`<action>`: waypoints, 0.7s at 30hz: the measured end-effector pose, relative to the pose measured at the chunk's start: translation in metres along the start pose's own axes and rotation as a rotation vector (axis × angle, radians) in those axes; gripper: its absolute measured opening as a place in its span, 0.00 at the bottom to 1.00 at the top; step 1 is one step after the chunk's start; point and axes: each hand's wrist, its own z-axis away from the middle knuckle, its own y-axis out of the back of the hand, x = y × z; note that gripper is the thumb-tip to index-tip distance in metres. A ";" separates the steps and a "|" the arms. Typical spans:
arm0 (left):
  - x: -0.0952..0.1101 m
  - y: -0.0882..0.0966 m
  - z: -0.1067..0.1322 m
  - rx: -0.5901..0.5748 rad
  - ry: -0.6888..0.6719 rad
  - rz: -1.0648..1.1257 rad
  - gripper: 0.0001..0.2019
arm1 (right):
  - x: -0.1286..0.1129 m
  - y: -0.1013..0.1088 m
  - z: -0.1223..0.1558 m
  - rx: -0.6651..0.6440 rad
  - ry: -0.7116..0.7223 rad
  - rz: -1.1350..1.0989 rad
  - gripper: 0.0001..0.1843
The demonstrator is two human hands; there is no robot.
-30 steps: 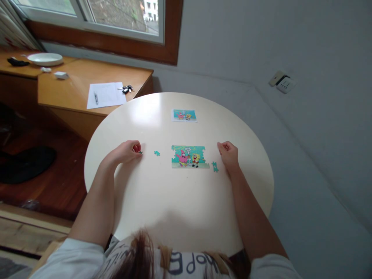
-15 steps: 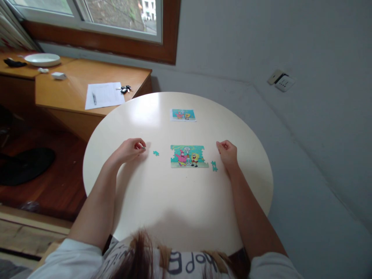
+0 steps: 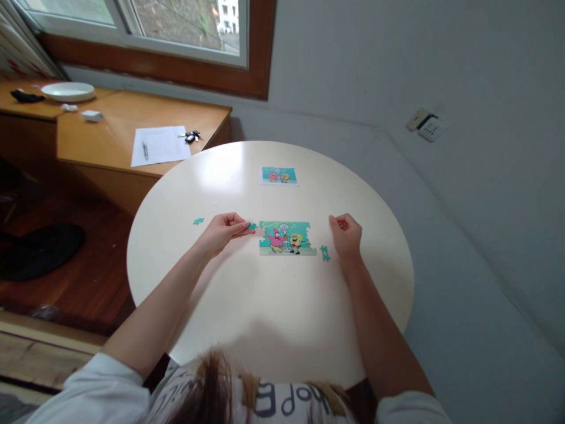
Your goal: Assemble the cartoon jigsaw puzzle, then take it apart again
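The fingers of the left hand (image 3: 227, 229) are pinching a green piece (image 3: 252, 226) just left of the puzzle's (image 3: 278, 241) far-left corner; its long axis is running left to right. The curled right hand (image 3: 347, 233), farther from it, may be holding something; I can't tell.

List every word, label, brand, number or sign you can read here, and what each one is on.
"hope", apparently: large letters upside down on the person's shirt, partly crossed by hair.
More shirt lettering to its left: partly hidden, cannot be read for sure.
Sheet of paper on the desk: faint print, too small to read.
Puzzle and picture card: no legible words.
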 end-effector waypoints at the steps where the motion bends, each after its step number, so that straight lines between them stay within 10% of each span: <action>1: -0.002 -0.003 0.000 -0.012 0.006 0.052 0.22 | -0.006 0.000 0.002 -0.010 0.012 -0.009 0.15; 12: -0.020 -0.033 0.007 -0.111 0.087 0.221 0.19 | -0.060 -0.036 0.051 -0.730 -0.093 -0.323 0.18; 21: -0.027 -0.047 0.011 -0.183 0.098 0.124 0.19 | -0.057 -0.048 0.060 -0.705 -0.122 -0.398 0.19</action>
